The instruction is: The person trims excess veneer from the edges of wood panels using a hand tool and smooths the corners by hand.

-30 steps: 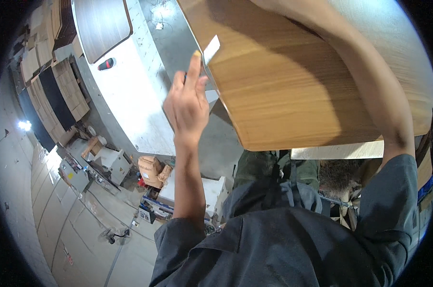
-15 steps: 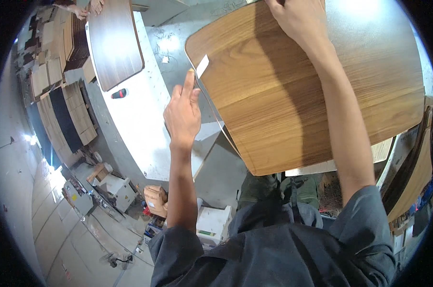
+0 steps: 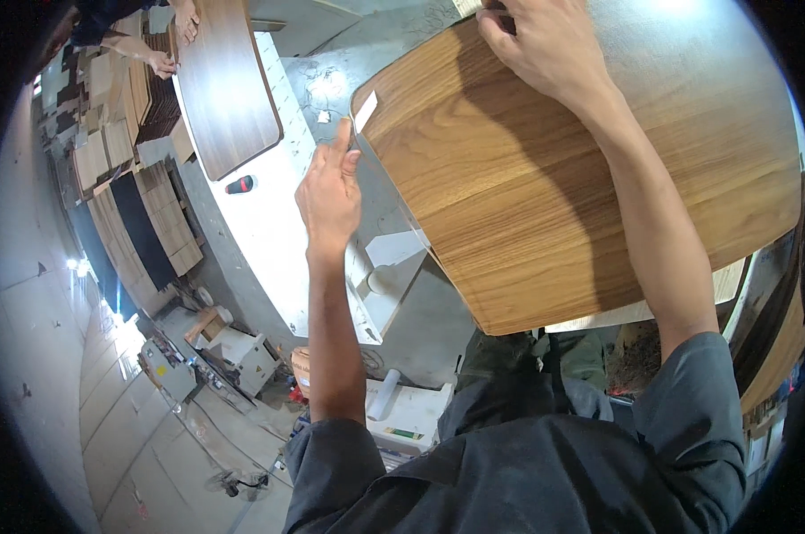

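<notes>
A wood-grain board (image 3: 509, 196) with rounded corners lies in front of me. Alongside its left edge is my left hand (image 3: 329, 191), index finger stretched to the rim and the other fingers bent. The fingertip is close to a small white strip (image 3: 365, 110) at the board's far left corner. A thin band runs along that left edge. My right hand (image 3: 549, 49) is over the board's far side, thumb and fingers curled together. What it grips, if anything, I cannot make out.
Left of me, a white table (image 3: 269, 240) bears a darker board (image 3: 233, 89) and a black-and-red tool (image 3: 240, 184). A co-worker's hands (image 3: 162, 64) touch that board. Stacked panels (image 3: 144, 222) stand farther left. A white cabinet (image 3: 411, 405) stands near my legs.
The view has shifted slightly, so the boards and table appear lower and to the right. My left fingertip stays by the white strip. More of the co-worker's arms shows.
</notes>
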{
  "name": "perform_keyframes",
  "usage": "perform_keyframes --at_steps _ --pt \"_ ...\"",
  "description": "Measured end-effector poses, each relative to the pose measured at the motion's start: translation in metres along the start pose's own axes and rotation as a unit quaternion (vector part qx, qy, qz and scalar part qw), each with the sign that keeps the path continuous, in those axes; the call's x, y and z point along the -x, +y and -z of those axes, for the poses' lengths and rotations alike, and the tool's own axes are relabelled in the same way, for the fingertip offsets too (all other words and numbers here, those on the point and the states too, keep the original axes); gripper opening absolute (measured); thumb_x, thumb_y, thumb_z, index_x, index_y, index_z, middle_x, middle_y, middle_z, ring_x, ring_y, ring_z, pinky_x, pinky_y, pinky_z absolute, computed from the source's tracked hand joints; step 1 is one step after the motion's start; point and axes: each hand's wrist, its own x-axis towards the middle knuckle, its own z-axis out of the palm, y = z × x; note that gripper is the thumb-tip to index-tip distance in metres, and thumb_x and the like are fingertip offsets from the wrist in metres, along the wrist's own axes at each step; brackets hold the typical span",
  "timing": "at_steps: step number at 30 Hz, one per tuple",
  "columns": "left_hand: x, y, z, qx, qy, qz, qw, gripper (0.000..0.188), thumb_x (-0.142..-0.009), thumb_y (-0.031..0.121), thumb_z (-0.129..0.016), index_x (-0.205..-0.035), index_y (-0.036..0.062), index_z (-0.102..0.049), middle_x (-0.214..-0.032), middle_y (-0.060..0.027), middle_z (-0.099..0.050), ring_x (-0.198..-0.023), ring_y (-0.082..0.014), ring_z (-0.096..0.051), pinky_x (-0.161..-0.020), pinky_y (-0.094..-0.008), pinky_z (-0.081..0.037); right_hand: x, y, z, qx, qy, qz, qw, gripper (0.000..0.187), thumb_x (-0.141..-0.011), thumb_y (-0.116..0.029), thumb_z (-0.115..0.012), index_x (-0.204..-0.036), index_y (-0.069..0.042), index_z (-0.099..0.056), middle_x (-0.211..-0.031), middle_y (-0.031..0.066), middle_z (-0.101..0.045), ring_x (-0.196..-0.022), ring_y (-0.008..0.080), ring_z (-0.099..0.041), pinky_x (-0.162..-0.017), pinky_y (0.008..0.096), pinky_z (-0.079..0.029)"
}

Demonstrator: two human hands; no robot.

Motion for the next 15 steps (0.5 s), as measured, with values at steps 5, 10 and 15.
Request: perform_keyframes --at_steps 5,10,15 --pt "0.004 -0.015 0.005 0.014 -0.026 -0.011 1.0 0.045 -0.114 0.041 -0.042 -0.152 0.0245 -0.057 -0.09 -0.0122 -0.06 -0.079 -0.0322 -0.064 -0.071 -0.0453 -0.052 0.003 -0.001 0.002 -0.009 -0.029 0.023 0.999 0.018 -0.086 -0.02 -0.063 -0.094 -0.005 -0.063 -0.104 0.0172 -0.058 -0.106 0.0406 -0.053 -0.113 0.0613 -0.035" --pt "0.082 -0.01 -0.002 0.022 -0.044 0.008 0.999 0.043 -0.111 0.03 -0.049 -0.151 0.0171 -0.057 -0.093 -0.0151 -0.059 -0.079 -0.0357 -0.062 -0.068 -0.0474 -0.05 0.013 -0.014 0.008 -0.082 -0.117 0.104 0.984 0.021 -0.085 -0.021 -0.061 -0.096 -0.004 -0.068 -0.107 0.0203 -0.062 -0.107 0.0422 -0.054 -0.112 0.0598 -0.037" --pt "0.218 0.041 -0.025 0.065 -0.024 0.064 0.996 0.048 -0.107 0.031 -0.054 -0.148 0.0063 -0.058 -0.094 -0.0201 -0.057 -0.079 -0.0427 -0.061 -0.067 -0.0501 -0.049 0.063 -0.034 -0.007 -0.177 -0.17 0.244 0.938 0.031 -0.083 -0.027 -0.053 -0.1 -0.003 -0.065 -0.099 0.0166 -0.053 -0.103 0.0356 -0.055 -0.121 0.0601 -0.035"
